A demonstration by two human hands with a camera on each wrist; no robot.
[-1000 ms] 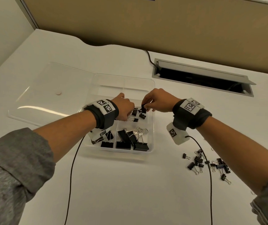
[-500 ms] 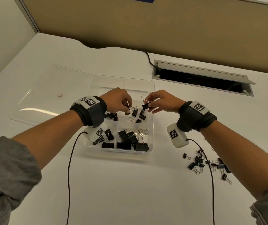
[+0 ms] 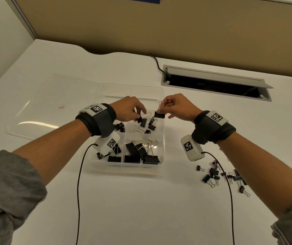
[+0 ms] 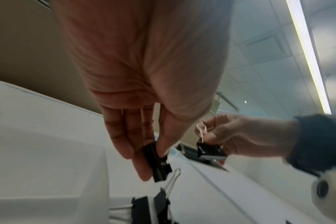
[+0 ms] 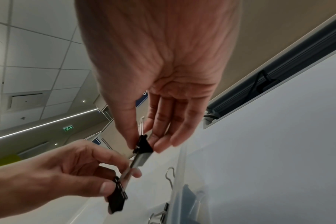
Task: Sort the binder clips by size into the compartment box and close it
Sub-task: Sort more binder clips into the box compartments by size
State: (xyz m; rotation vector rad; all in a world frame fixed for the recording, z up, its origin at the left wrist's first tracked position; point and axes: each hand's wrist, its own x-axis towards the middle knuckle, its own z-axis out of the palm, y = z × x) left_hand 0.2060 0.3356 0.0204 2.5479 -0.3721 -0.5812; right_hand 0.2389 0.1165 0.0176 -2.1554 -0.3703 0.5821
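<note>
A clear compartment box (image 3: 161,162) lies open on the white desk, its lid (image 3: 41,103) flat to the left. Both hands hover above its middle right compartment. My left hand (image 3: 136,114) pinches a black binder clip (image 3: 139,119) (image 4: 157,163) (image 5: 116,195) between thumb and fingers. My right hand (image 3: 166,110) pinches another black binder clip (image 3: 159,114) (image 4: 209,150) (image 5: 143,144), its wire handles pointing up. Large clips (image 3: 141,152) fill the near right compartment; medium ones (image 3: 147,124) lie under the hands.
A pile of small loose binder clips (image 3: 224,175) lies on the desk to the right of the box, under my right forearm. A cable tray opening (image 3: 214,85) sits at the back right. Wrist camera cables (image 3: 79,191) trail toward me.
Both hands have risen out of the middle right compartment and drawn slightly apart, each bringing a clip up with it. The view has shifted a little.
</note>
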